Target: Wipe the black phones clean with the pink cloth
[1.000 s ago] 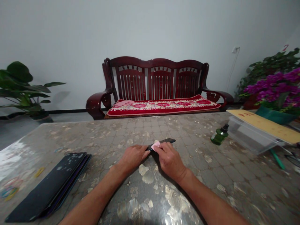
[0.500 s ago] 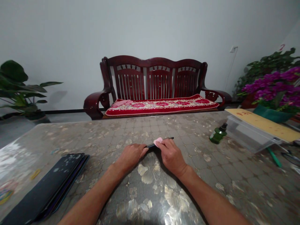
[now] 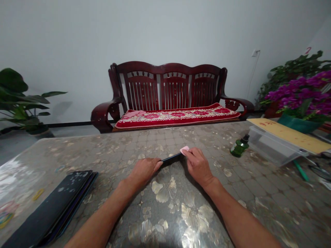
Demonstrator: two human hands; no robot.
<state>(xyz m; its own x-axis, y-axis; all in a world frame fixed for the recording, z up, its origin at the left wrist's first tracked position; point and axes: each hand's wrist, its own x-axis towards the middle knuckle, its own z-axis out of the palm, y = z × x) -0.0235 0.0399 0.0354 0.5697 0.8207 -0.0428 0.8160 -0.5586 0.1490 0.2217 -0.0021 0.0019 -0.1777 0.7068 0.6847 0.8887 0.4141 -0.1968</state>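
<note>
So over the table [image 3: 144,141], a dark slab [image 3: 171,158] is being gripped at one end by the left hand [image 3: 145,170], a cloth [image 3: 184,150] being pinched at the other by the right hand [image 3: 199,166]. Guessing wiping's being done; what's left can't be told.

Dark red wooden bench [image 3: 175,90] before pale wall [image 3: 170,31]

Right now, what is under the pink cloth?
The slim dark object runs from the left hand to the pink cloth, held by the right hand; whatever lies beneath the cloth is covered.
</note>
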